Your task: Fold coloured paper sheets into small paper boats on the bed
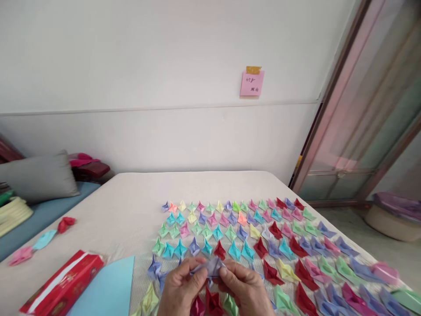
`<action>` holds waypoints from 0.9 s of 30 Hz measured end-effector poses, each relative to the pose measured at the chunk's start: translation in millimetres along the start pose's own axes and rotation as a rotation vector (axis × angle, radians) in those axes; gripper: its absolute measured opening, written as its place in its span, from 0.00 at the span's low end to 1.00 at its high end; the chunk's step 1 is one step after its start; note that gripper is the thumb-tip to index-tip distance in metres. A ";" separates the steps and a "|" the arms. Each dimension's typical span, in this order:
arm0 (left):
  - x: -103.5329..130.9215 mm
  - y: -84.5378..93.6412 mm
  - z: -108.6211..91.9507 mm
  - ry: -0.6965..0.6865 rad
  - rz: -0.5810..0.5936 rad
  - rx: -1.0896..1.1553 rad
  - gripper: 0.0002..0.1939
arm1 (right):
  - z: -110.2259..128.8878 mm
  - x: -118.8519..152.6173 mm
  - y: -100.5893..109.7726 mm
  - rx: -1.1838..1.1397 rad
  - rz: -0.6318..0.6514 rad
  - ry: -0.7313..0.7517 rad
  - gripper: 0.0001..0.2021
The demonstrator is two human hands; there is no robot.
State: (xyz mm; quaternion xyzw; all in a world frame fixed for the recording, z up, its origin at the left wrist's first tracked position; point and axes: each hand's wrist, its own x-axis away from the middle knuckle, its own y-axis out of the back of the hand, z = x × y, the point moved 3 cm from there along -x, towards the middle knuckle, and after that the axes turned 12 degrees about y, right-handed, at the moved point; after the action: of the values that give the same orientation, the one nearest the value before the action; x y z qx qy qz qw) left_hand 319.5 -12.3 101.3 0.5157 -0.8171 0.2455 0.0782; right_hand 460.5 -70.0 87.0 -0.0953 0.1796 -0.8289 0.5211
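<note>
A small folded piece of lavender paper [212, 267] is pinched between both hands at the bottom centre. My left hand [184, 285] grips its left end with thumb and fingers. My right hand [243, 287] holds the right end the same way. Around and beyond the hands, several rows of folded paper boats in red, green, blue, pink and yellow stand on the cream-covered table [141, 188]. A dark red boat [220, 250] sits just beyond the held paper. The hands hide part of the nearest rows.
At the left lie a red packet [66, 283], light blue sheets [107, 287] and small red, cyan and pink paper pieces. A grey cushion [39, 175] rests farther left. A pink note [251, 83] is taped to the wall. A bin [394, 217] stands right.
</note>
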 end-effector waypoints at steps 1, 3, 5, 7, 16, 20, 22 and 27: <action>0.3 -0.8 0.4 0.001 -0.002 0.015 0.19 | 0.2 -0.1 0.0 -0.002 -0.005 0.012 0.16; 0.8 -2.2 1.0 -0.006 -0.013 0.044 0.20 | 0.6 -0.2 -0.3 -0.010 -0.013 0.030 0.16; 1.2 -3.2 1.3 -0.028 -0.031 0.059 0.19 | 0.4 0.1 -0.7 -0.027 -0.023 0.040 0.16; 1.1 -4.3 1.5 -0.060 -0.032 0.053 0.16 | -0.5 0.5 -0.7 -0.054 -0.048 0.035 0.16; -0.8 -3.1 6.0 -0.080 -0.164 0.043 0.11 | 1.7 2.0 -4.0 0.054 -0.106 0.126 0.15; -1.4 -4.2 7.4 -0.036 -0.190 0.048 0.12 | 2.4 2.3 -2.7 0.240 -0.170 0.225 0.12; -2.6 -5.8 9.4 0.032 -0.128 0.068 0.10 | 4.0 2.5 -2.6 0.312 -0.174 0.273 0.10; -0.5 -10.1 11.8 0.229 0.076 0.182 0.12 | 8.7 1.5 -1.2 0.379 -0.171 0.311 0.08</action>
State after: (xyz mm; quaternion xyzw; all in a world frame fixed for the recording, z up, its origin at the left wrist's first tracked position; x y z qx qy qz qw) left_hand 330.2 -21.1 94.1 0.4579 -0.7962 0.3785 0.1146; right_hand 461.9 -72.6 95.5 0.1177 0.0904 -0.8934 0.4240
